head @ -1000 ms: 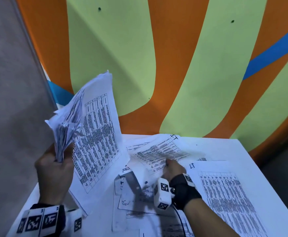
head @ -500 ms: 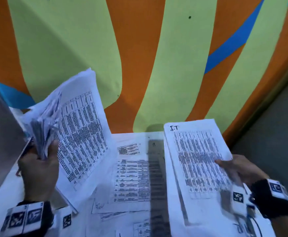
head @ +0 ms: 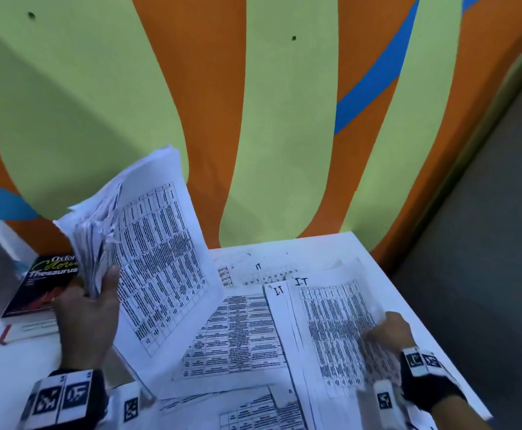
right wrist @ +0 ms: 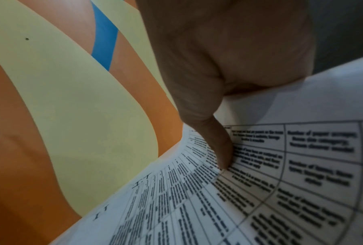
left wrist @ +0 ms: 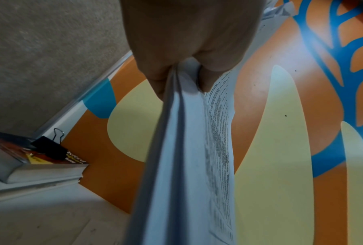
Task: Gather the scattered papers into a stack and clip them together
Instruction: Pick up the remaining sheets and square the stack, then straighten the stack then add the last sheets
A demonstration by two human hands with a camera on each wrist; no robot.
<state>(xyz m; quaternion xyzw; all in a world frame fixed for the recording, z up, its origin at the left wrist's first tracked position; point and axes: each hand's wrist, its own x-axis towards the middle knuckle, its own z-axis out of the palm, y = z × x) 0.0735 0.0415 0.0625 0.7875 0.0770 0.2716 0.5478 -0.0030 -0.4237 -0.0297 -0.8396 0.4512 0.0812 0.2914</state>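
Observation:
My left hand (head: 89, 308) holds a loose stack of printed papers (head: 148, 243) upright above the table's left side; in the left wrist view the thumb and fingers (left wrist: 182, 69) pinch the stack's edge (left wrist: 187, 149). My right hand (head: 383, 333) grips a printed table sheet (head: 334, 321) marked "I.T" at the table's right side. Its thumb (right wrist: 224, 149) presses on the sheet's top (right wrist: 281, 182), and the fingers underneath are hidden. More printed sheets (head: 238, 333) lie scattered flat in the middle. A black binder clip (left wrist: 50, 149) sits on a book.
A dark thesaurus book (head: 45, 280) lies on another book at the back left of the white table (head: 371, 262). A painted orange, green and blue wall stands right behind the table. Grey floor lies past the table's right edge.
My right hand left the middle sheets, went to the right and took hold of the "I.T" sheet, then drew it down and to the right. The left hand kept its stack raised.

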